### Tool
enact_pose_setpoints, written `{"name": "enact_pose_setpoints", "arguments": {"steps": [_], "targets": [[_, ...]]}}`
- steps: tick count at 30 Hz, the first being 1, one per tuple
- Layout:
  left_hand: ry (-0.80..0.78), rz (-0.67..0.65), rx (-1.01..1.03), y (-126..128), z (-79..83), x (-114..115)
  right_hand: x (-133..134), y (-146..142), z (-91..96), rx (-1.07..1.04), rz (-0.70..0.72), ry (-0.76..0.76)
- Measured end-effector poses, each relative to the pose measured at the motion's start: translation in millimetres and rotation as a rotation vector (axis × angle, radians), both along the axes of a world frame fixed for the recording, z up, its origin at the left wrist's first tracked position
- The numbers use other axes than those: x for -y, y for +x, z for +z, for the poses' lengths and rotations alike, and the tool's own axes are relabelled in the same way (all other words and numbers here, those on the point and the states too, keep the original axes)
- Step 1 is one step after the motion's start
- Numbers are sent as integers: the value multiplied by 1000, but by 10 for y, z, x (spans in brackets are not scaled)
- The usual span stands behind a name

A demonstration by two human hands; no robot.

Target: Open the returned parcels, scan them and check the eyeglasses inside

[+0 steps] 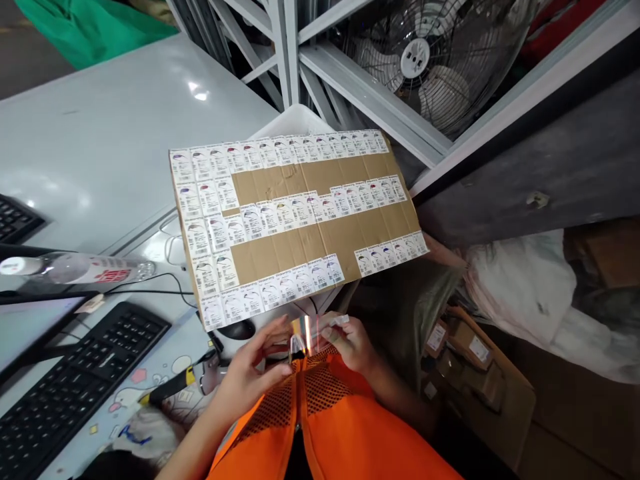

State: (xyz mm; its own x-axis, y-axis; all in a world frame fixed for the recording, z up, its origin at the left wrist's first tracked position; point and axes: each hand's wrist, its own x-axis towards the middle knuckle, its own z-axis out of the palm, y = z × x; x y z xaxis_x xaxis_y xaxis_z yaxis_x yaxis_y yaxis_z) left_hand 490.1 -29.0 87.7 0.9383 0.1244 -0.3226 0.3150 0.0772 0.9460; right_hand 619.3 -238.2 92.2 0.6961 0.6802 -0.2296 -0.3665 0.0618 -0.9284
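Low in the middle, close to the orange mesh vest point(320, 413), a shiny see-through plastic piece point(309, 335) with a pinkish tint is between my hands. My left hand point(255, 360) curls its fingers and thumb around the left end. At the other end, my right hand point(353, 347) pinches the piece between thumb and fingers. A small whitish strip point(340, 320) shows at the right fingertips; whether it is part of the piece I cannot tell. Just beyond is a cardboard sheet point(280, 253) bearing rows of white printed labels point(260, 293), with bare brown stretches between them.
To the left are a black keyboard point(90, 373), a tape dispenser point(185, 381), a plastic bottle point(80, 268) and part of a mouse point(237, 329). A white bin point(295, 120) stands behind the cardboard. A fan point(417, 60) and metal frame are beyond; boxes point(473, 353) lie low right.
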Motion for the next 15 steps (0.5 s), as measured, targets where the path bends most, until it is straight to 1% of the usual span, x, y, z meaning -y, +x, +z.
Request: {"name": "enact_pose_setpoints", "arguments": {"steps": [2, 4, 7, 9, 12, 15], "targets": [[128, 16, -41, 142, 33, 10, -3, 182, -69, -63, 48, 22], [264, 9, -63, 282, 58, 39, 2, 369, -145, -84, 87, 35], [476, -23, -99, 475, 94, 110, 3, 628, -249, -26, 101, 29], [587, -25, -122, 576, 121, 153, -6, 771, -301, -8, 100, 47], [672, 10, -177, 633, 182, 145, -1, 961, -337, -54, 146, 124], [676, 124, -285, 561, 291, 3, 62, 1168, -341, -78, 188, 174]]}}
